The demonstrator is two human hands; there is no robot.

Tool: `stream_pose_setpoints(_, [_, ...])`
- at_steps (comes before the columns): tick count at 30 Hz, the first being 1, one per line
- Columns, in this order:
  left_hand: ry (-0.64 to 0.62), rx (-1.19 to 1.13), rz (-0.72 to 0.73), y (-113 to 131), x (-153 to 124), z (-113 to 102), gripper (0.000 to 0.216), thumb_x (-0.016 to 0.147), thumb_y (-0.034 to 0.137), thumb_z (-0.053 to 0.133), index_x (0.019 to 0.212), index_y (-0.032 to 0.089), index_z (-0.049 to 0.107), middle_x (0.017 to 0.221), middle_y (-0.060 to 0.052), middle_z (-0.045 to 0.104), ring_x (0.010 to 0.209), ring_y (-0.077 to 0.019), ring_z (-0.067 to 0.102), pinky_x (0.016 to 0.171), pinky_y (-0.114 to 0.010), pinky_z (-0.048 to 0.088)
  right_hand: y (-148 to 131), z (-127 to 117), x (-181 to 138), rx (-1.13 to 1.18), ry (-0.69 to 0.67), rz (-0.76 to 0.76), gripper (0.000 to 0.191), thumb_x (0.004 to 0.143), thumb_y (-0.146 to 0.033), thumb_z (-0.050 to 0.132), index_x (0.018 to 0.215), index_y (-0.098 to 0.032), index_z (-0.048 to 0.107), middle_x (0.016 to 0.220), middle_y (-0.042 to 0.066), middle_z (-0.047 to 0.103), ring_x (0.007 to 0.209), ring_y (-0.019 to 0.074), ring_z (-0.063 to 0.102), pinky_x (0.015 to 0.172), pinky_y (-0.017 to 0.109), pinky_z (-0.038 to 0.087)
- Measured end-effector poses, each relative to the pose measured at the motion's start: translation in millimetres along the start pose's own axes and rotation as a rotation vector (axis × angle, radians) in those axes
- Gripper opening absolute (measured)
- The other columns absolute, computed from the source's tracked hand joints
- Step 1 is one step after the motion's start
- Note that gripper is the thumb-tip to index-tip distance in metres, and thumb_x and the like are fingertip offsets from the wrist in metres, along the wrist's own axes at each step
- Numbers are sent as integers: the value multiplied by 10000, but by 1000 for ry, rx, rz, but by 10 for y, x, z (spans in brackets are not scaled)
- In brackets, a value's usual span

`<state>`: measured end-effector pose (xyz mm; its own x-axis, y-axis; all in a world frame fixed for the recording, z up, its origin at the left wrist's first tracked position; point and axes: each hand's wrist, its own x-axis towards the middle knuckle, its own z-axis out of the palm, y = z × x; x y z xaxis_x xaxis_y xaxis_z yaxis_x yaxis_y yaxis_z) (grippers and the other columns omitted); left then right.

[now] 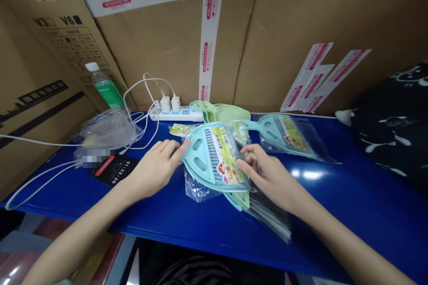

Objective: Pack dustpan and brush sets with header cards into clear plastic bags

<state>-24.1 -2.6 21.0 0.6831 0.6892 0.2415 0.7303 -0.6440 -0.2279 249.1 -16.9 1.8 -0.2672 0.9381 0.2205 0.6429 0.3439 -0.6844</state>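
While the dustpan (214,160) is lying at the middle of the frame on the blue bench (351,196), atop further pans (239,200) and a sheaf of clear bags (272,218), the person is steadying it from both sides. The left hand (152,171) is resting flat, its fingers (167,147) stretched out side by side and the thumb touching the pan's left rim. The right hand (270,176) is working at the right rim with bent fingers held close together; whether they are pinching pan or film cannot be told.

The film is looking slippery and the pile loose, so the work is probably going best with light pressure from the left hand and a grip kept on the rims, off the paper label.

Just to the upper right, a second pan (284,133) is sitting inside its own clear bag. Toward the left, a crumpled bag (107,131) is holding something pale and unclear, and a bottle (105,87) is standing behind it, contents hidden by its green label.
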Motion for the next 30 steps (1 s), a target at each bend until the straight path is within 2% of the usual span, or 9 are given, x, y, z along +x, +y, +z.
stream_pose_setpoints(4, [28, 10, 7, 12, -64, 76, 465, 962, 214, 297, 1416, 158, 374, 977, -119, 610, 835, -242, 564, 749, -378, 478, 47, 86, 34, 24, 0, -13, 147, 889, -341, 428, 777, -245, 430, 540, -69, 445, 463, 131, 449, 453, 254, 356])
stream_pose_setpoints(9, [22, -2, 22, 17, -116, 119, 461, 957, 198, 317, 1411, 156, 378, 972, -113, 610, 837, -240, 570, 746, -367, 480, 7, 51, 22, -23, 87, -49, 161, 886, -293, 458, 738, -239, 494, 583, -33, 516, 506, 135, 476, 497, 264, 393])
stream_pose_setpoints(13, [13, -39, 17, 11, -128, 134, 476, 958, 208, 320, 1432, 177, 350, 987, -111, 614, 851, -243, 573, 754, -379, 489, 10, -83, 27, 122, 82, -96, 203, 883, -344, 494, 745, -236, 596, 688, 15, 585, 615, 160, 541, 565, 291, 448])
stream_pose_setpoints(17, [51, -74, 28, 16, -138, 147, 495, 957, 201, 324, 1450, 162, 314, 996, -120, 619, 900, -250, 579, 764, -379, 496, 65, -89, 37, 93, -6, -68, 314, 915, -362, 422, 1085, -243, 657, 705, 12, 561, 595, 159, 528, 537, 299, 447])
stream_pose_setpoints(20, [51, -78, 61, 26, -154, 152, 487, 952, 168, 314, 1438, 140, 332, 1011, -126, 624, 939, -251, 579, 795, -384, 494, 89, -13, 20, 41, -74, -14, 475, 886, -371, 472, 1334, -217, 499, 616, -44, 468, 501, 142, 448, 456, 273, 409])
stream_pose_setpoints(23, [40, -61, 77, 31, -166, 151, 459, 955, 151, 294, 1406, 110, 374, 1015, -131, 627, 949, -246, 578, 821, -385, 490, 131, -9, 18, 63, -108, -3, 518, 888, -338, 458, 1381, -189, 407, 580, -57, 448, 492, 152, 473, 448, 273, 421])
stream_pose_setpoints(25, [32, -58, 77, 35, -166, 146, 446, 958, 155, 296, 1390, 99, 393, 1016, -131, 626, 947, -242, 579, 833, -379, 485, 170, -78, 37, 26, -32, -18, 479, 898, -294, 413, 1367, -195, 396, 574, -51, 452, 490, 161, 505, 454, 279, 430])
stream_pose_setpoints(28, [2, -66, 101, 47, -156, 133, 449, 947, 141, 315, 1385, 91, 397, 1021, -133, 620, 945, -240, 578, 847, -376, 476, 198, -241, 87, -142, 179, 3, 454, 893, -242, 382, 1342, -172, 383, 557, -50, 429, 439, 162, 491, 440, 294, 409])
stream_pose_setpoints(30, [-36, -73, 126, 58, -149, 124, 461, 935, 120, 318, 1389, 96, 390, 1026, -130, 615, 957, -238, 571, 855, -376, 470, 168, -339, 145, -260, 288, -8, 471, 887, -218, 373, 1351, -143, 360, 624, 2, 515, 450, 163, 497, 462, 313, 415])
